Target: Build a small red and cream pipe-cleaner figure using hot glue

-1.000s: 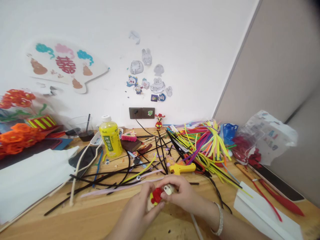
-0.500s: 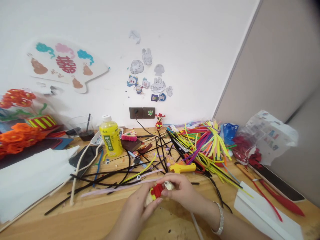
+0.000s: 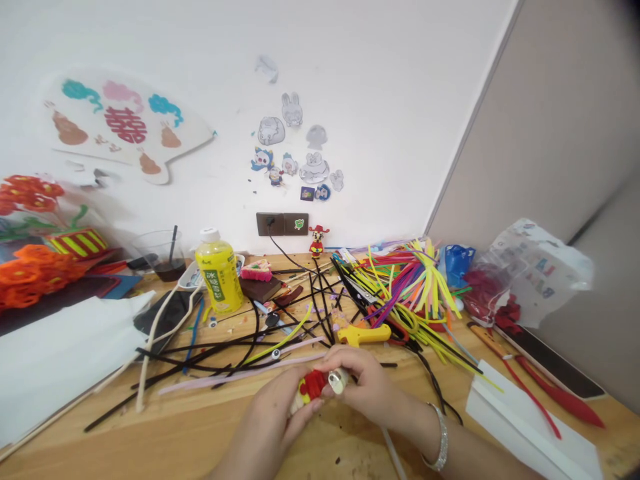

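Note:
Low in the middle of the view, both my hands meet around a small fuzzy craft piece [image 3: 313, 385], red with yellow and cream parts. My left hand [image 3: 273, 417] cups it from below and the left. My right hand [image 3: 367, 390], with a silver bracelet at the wrist, pinches its right end, where a small pale cylinder [image 3: 339, 381] shows between the fingers. The hands hover just above the wooden table [image 3: 165, 433]. A pale pink pipe cleaner [image 3: 235, 377] lies on the table just beyond them.
Black pipe cleaners [image 3: 225, 343] sprawl behind the hands, a bright pile of coloured ones [image 3: 415, 287] at right. A yellow glue gun [image 3: 363, 333], yellow drink bottle [image 3: 215, 273], cup with straw [image 3: 163, 257], white paper sheets [image 3: 55, 360], orange flowers [image 3: 30, 273] and plastic bags [image 3: 520, 273] surround them.
My hands have kept turning the red piece between the fingers, shifting slightly; the pale cylinder now shows a bit further right. The view has tilted up a little.

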Demonstrator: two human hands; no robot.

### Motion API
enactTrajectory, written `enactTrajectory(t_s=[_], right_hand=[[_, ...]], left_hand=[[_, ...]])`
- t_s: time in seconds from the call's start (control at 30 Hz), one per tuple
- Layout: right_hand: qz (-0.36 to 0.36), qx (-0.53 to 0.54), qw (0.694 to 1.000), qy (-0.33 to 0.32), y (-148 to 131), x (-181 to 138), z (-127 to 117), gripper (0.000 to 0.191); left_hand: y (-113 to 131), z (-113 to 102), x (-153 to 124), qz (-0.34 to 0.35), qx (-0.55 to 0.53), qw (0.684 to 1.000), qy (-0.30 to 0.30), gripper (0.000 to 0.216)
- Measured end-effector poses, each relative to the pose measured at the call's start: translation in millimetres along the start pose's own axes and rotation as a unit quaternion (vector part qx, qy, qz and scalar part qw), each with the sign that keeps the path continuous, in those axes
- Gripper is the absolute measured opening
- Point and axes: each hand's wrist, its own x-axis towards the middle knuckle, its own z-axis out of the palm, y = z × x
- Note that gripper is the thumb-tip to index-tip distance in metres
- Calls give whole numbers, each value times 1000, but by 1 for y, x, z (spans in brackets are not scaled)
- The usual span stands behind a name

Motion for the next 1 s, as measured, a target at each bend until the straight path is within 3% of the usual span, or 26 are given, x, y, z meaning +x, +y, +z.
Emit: enactTrajectory(t_s=[0.37, 1.0], right_hand=[[-66, -46, 997, 11, -2, -3, 2, 19], [-104, 22, 994, 10, -5, -4, 5, 21]], left_hand=[[11, -3, 1, -52, -57, 997, -30, 12], [11, 1, -2, -31, -99, 995, 2, 12]])
